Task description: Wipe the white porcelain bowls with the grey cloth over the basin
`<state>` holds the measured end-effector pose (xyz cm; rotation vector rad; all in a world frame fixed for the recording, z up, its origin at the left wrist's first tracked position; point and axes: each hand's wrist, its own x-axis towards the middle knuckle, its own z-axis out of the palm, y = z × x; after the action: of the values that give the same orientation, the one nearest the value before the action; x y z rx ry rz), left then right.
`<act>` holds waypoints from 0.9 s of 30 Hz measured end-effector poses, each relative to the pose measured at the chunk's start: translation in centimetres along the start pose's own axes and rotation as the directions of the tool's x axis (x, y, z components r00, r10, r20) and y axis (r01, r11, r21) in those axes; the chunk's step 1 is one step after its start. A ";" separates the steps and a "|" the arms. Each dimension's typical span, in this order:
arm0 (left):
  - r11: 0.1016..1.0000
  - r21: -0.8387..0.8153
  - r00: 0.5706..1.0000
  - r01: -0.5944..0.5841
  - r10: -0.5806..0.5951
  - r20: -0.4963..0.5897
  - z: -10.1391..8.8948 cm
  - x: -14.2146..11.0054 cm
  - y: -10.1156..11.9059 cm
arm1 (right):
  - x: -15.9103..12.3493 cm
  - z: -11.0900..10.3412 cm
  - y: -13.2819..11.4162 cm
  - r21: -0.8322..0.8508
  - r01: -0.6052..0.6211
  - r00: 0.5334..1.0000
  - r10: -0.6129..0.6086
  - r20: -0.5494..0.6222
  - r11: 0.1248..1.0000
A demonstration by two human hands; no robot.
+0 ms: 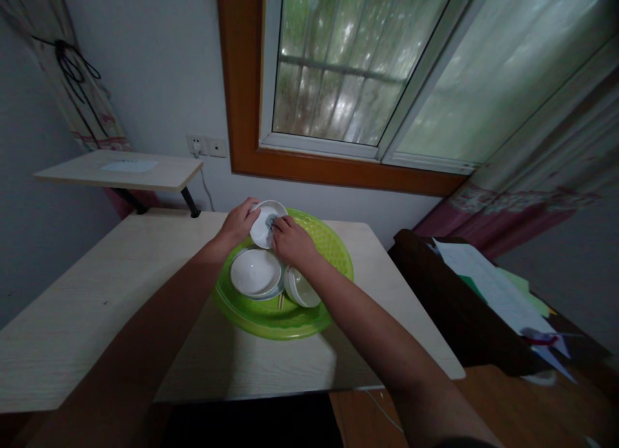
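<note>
My left hand (238, 222) grips the rim of a small white bowl (261, 232), which is tilted with its inside toward me. Inside that bowl, the closed fingers of my right hand (294, 240) press near a small dark grey-green patch; whether this is a scrubber or a printed pattern I cannot make out. Below them, white bowls (255, 272) sit stacked in a round green plastic basin (285, 330). To their right another white bowl (304, 290) leans on its side, partly behind my right wrist. Ends of chopsticks (281, 301) show between the bowls.
The basin stands on a pale wooden table (193, 364). A small raised shelf (120, 171) with a paper on it is at the back left. Behind are a wall socket (206, 146) and a window. Papers (488, 293) lie on dark furniture at the right.
</note>
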<state>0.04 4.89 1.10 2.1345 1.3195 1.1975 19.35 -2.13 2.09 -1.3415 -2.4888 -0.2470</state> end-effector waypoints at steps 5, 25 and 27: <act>1.000 -0.014 1.000 0.009 -0.009 0.010 -0.1 -0.1 0.4 | -0.2 0.6 -0.5 -0.006 0.002 0.999 -0.003 -0.035 1.000; 0.999 0.051 1.000 -0.011 0.010 0.017 0.1 0.0 -0.2 | 0.6 0.2 -0.1 0.391 0.097 0.985 -0.146 0.097 0.915; 0.999 0.049 1.000 -0.007 0.007 0.017 0.2 0.1 -0.4 | 0.5 0.3 0.0 0.269 0.068 0.988 -0.102 0.115 0.961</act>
<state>0.00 5.17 0.77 2.1798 1.3481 1.1587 19.06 -1.62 1.98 -1.1757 -2.5756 0.1545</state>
